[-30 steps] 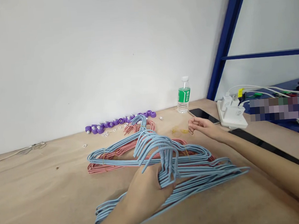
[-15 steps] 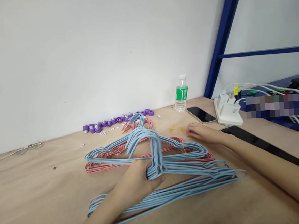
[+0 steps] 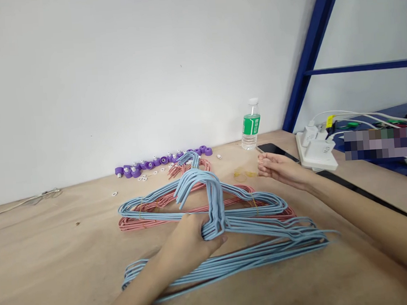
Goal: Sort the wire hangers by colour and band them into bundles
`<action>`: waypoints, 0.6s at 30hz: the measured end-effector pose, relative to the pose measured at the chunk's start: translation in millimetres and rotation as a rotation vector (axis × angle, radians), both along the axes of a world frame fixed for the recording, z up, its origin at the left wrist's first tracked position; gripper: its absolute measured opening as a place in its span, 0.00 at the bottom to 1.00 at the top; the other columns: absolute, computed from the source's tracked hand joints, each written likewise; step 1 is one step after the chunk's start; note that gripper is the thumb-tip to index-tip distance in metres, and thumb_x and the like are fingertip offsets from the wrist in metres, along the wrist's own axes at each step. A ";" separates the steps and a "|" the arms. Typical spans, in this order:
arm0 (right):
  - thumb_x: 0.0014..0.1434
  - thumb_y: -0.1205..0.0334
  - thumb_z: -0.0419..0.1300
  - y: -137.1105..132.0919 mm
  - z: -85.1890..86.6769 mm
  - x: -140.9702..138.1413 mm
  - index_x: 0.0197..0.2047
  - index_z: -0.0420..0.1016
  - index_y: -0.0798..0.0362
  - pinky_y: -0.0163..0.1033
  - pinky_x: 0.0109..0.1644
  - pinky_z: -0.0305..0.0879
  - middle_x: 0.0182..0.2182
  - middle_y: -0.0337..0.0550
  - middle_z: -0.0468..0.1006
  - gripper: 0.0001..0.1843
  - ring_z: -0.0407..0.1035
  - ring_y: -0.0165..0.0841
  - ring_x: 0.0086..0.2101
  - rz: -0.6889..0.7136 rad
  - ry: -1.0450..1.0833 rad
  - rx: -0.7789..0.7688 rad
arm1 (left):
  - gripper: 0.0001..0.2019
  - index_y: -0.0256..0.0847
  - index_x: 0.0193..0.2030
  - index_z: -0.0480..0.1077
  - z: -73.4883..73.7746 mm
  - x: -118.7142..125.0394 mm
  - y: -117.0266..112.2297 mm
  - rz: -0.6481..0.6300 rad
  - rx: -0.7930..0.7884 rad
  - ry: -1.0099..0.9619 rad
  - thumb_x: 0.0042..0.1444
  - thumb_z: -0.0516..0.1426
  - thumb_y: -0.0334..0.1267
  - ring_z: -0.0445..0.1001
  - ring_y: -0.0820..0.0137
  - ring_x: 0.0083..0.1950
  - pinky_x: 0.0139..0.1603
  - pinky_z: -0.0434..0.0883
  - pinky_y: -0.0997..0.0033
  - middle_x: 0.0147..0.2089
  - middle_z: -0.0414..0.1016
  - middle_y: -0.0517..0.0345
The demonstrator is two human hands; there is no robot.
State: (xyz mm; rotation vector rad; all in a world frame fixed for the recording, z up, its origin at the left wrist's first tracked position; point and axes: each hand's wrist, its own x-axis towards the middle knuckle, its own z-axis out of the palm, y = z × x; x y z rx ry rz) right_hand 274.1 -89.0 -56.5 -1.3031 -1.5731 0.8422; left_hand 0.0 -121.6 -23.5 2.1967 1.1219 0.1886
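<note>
My left hand [image 3: 187, 242] is shut around the necks of a bundle of blue coated wire hangers [image 3: 210, 201], and their hooks rise above my fingers. The shoulders of these hangers spread over the table, with a long blue stretch [image 3: 239, 259] running right of and below my hand. Pink wire hangers [image 3: 139, 224] lie under and behind the blue ones. My right hand [image 3: 279, 169] hovers empty with its fingers loosely curled, nearest to a few loose rubber bands [image 3: 241, 174] and a black smartphone [image 3: 276, 148].
Purple plastic parts [image 3: 148, 166] and small white rings lie along the wall. A water bottle [image 3: 251, 126] stands at the back. A white power strip [image 3: 317, 153] with cables sits at right, beside a blue metal frame [image 3: 308, 57]. The table is plywood.
My left hand has brought the blue hanger bundle from a rightward tilt to nearly upright. My right hand has lifted slightly off the table, and its fingers have curled.
</note>
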 end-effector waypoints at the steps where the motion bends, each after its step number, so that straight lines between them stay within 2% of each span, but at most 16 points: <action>1: 0.49 0.44 0.51 -3.4 5.7 -3.2 0.30 0.58 0.51 0.36 0.25 0.61 0.23 0.39 0.67 0.18 0.54 0.24 0.19 0.012 0.044 -0.027 | 0.06 0.38 0.26 0.65 0.2 0.1 0.2 -0.001 -0.004 -0.002 0.49 0.53 0.38 0.54 0.76 0.23 0.22 0.51 0.76 0.20 0.56 0.67; 3: 0.47 0.49 0.56 -12.2 17.8 -10.0 0.37 0.63 0.53 0.32 0.18 0.55 0.32 0.46 0.73 0.18 0.52 0.21 0.17 0.063 0.162 -0.113 | 0.07 0.38 0.25 0.64 1.1 0.1 0.7 -0.009 -0.008 -0.021 0.49 0.54 0.39 0.53 0.76 0.22 0.22 0.51 0.76 0.20 0.55 0.67; 5: 0.45 0.54 0.60 -22.6 28.4 -17.6 0.45 0.63 0.51 0.29 0.13 0.50 0.46 0.52 0.71 0.24 0.56 0.21 0.18 0.119 0.293 -0.196 | 0.09 0.38 0.23 0.62 2.7 -0.7 0.7 -0.019 -0.008 -0.043 0.48 0.55 0.38 0.53 0.76 0.22 0.22 0.51 0.76 0.19 0.54 0.67; 6: 0.44 0.57 0.61 -28.1 32.4 -22.2 0.49 0.61 0.50 0.28 0.13 0.50 0.51 0.53 0.67 0.28 0.61 0.22 0.20 0.147 0.343 -0.218 | 0.09 0.38 0.22 0.61 3.7 -1.3 0.4 -0.027 -0.005 -0.055 0.48 0.55 0.38 0.53 0.76 0.22 0.22 0.51 0.76 0.20 0.54 0.67; 8: 0.42 0.61 0.64 -39.4 37.7 -34.2 0.53 0.56 0.46 0.29 0.19 0.63 0.57 0.50 0.61 0.35 0.70 0.28 0.30 0.209 0.360 -0.197 | 0.08 0.38 0.23 0.64 5.6 -2.1 -1.2 -0.055 0.011 -0.087 0.48 0.55 0.38 0.55 0.76 0.23 0.23 0.53 0.77 0.21 0.57 0.67; 9: 0.41 0.63 0.65 -45.0 39.3 -42.0 0.54 0.55 0.45 0.33 0.27 0.69 0.58 0.49 0.59 0.37 0.70 0.32 0.38 0.249 0.330 -0.158 | 0.06 0.38 0.26 0.66 6.3 -2.0 -2.4 -0.075 0.023 -0.112 0.49 0.55 0.37 0.58 0.75 0.24 0.25 0.55 0.76 0.22 0.61 0.66; 10: 0.40 0.64 0.65 -50.4 40.6 -51.1 0.54 0.54 0.44 0.38 0.38 0.71 0.58 0.48 0.58 0.38 0.68 0.36 0.45 0.297 0.292 -0.110 | 0.05 0.38 0.29 0.68 6.6 -1.3 -3.9 -0.092 0.039 -0.137 0.50 0.54 0.37 0.61 0.74 0.27 0.28 0.58 0.76 0.25 0.65 0.65; 12: 0.39 0.66 0.67 -59.7 43.7 -72.4 0.54 0.53 0.45 0.45 0.52 0.64 0.58 0.47 0.58 0.39 0.58 0.38 0.54 0.389 0.209 -0.025 | 0.07 0.39 0.34 0.71 5.0 2.2 -7.0 -0.092 0.060 -0.150 0.51 0.54 0.36 0.67 0.69 0.32 0.33 0.62 0.73 0.31 0.71 0.61; 14: 0.41 0.64 0.66 -65.3 49.0 -94.7 0.54 0.53 0.45 0.46 0.52 0.64 0.57 0.47 0.60 0.38 0.58 0.39 0.55 0.418 0.164 0.045 | 0.09 0.39 0.37 0.72 0.6 7.2 -10.7 -0.062 0.083 -0.124 0.51 0.55 0.38 0.70 0.64 0.36 0.38 0.65 0.68 0.35 0.74 0.55; 18: 0.44 0.63 0.61 -65.3 63.6 -125.6 0.48 0.60 0.48 0.42 0.43 0.69 0.46 0.43 0.69 0.26 0.67 0.37 0.44 0.259 0.054 0.179 | 0.16 0.38 0.44 0.69 -5.0 4.2 -27.1 -0.039 0.185 -0.195 0.49 0.58 0.42 0.69 0.56 0.46 0.44 0.66 0.61 0.42 0.73 0.48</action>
